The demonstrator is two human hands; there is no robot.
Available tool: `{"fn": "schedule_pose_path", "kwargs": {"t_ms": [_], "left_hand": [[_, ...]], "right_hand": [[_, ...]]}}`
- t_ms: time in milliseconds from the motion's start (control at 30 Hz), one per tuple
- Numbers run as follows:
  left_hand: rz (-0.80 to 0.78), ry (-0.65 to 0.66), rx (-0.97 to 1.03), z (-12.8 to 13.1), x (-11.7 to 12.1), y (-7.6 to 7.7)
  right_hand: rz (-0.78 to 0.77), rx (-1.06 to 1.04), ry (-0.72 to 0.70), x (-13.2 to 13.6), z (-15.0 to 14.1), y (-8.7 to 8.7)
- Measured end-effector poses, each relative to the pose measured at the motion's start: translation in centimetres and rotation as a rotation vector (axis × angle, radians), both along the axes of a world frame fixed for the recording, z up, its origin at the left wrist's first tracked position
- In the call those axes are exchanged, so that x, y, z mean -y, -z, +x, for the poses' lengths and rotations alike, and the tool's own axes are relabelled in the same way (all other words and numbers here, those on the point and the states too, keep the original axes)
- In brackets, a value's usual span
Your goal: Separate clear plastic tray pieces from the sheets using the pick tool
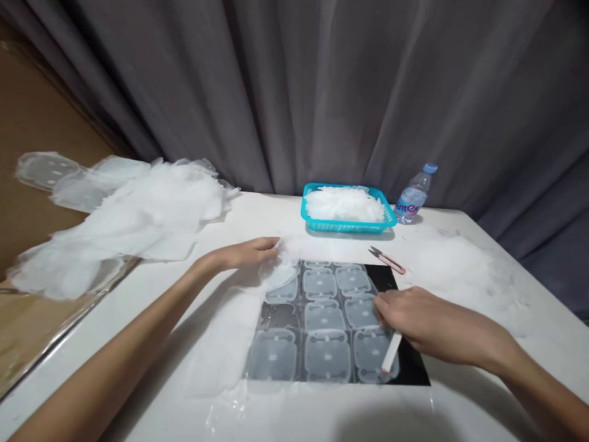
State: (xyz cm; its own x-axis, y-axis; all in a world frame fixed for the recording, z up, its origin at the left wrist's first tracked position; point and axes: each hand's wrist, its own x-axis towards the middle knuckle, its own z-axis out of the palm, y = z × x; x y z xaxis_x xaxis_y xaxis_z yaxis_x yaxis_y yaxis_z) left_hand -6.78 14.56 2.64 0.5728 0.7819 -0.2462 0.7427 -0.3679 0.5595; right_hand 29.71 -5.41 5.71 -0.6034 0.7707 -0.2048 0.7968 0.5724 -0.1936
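Note:
On the table lies a black mat, with a translucent plastic sheet of rounded-square shapes on top. One spot at the sheet's left looks dark, without the pale shape seen in the others. My left hand pinches a thin, clear rounded piece by its edge, over the sheet's upper left corner. In my right hand, closed over the sheet's right side, is a slim white stick-like tool with a reddish end pointing toward me. Its other end is hidden by my fingers.
Pink-handled thread snips lie beyond my right hand. At the back stand a blue basket of white pieces and a water bottle. Translucent sheets pile up at the left, and a loose white heap lies right. A grey curtain hangs behind.

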Motion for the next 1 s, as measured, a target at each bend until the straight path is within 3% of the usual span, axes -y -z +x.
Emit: {"fn": "schedule_pose_path", "kwargs": {"t_ms": [167, 333, 433, 533, 633, 800, 1000], "left_hand": [[-0.098, -0.013, 0.104, 1.8, 0.8, 0.4], [-0.149, -0.020, 0.181, 3.0, 1.8, -0.3], [-0.282, 0.008, 0.292, 3.9, 2.6, -0.3], [-0.415, 0.061, 0.368, 4.5, 3.1, 0.0], [-0.500, 0.074, 0.420, 4.6, 3.3, 0.2], [-0.502, 0.045, 0.450, 4.8, 3.4, 0.6], [-0.464, -0.002, 0.484, 5.8, 3.8, 1.6]], "right_hand": [[-0.099, -0.100, 0.082, -1.2, 0.8, 0.6], [0.184, -0.122, 0.339, -3.6, -0.6, 2.9], [0.280, -0.133, 0.517, -5.1, -0.9, 5.2], [0.271, -0.216, 0.530, -6.0, -0.9, 7.2], [0.189, -0.314, 0.526, -6.3, -1.0, 8.0], [0.121, -0.280, 0.559, -6.3, -0.6, 7.4], [-0.034, -0.143, 0.560, -6.5, 2.0, 4.8]]}}
